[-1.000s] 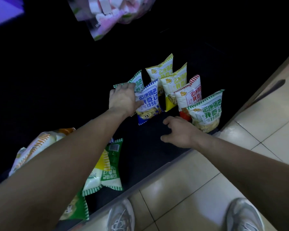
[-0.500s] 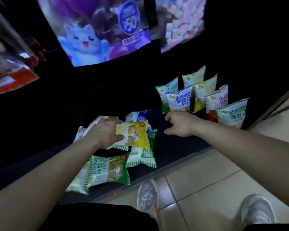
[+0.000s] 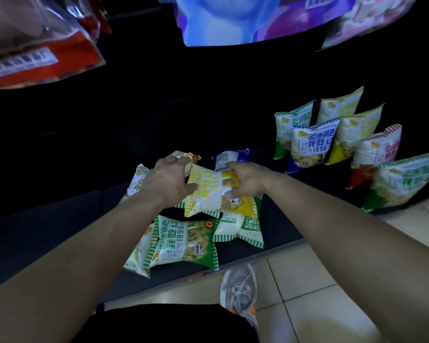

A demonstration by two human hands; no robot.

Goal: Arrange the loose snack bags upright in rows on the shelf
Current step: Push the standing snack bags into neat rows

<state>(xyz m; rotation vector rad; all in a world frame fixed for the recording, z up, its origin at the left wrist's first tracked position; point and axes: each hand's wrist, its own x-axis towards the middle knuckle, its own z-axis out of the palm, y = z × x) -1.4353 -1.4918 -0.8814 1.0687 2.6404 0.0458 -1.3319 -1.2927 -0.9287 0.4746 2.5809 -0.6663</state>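
A yellow snack bag [image 3: 208, 191] is gripped at both ends, lifted over a loose pile on the dark bottom shelf [image 3: 60, 226]. My left hand [image 3: 170, 180] holds its left end and my right hand [image 3: 245, 180] holds its right end. Below it lie a green bag [image 3: 183, 242], a white-green bag [image 3: 240, 227] and a blue bag [image 3: 229, 158] further back. Another bag [image 3: 138, 180] is partly hidden behind my left hand. To the right, several bags stand upright in rows, among them a blue one [image 3: 310, 144], a red one [image 3: 377, 154] and a green one [image 3: 404, 180].
Large candy bags hang from above, a red one [image 3: 35, 45] at the upper left and a blue-purple one [image 3: 258, 18] at the top middle. The tiled floor [image 3: 307, 280] and my shoe [image 3: 240, 290] lie below the shelf's front edge.
My left hand left the standing blue bag and came to the loose pile. My right hand moved left and took the other end of the yellow bag. The view swung left.
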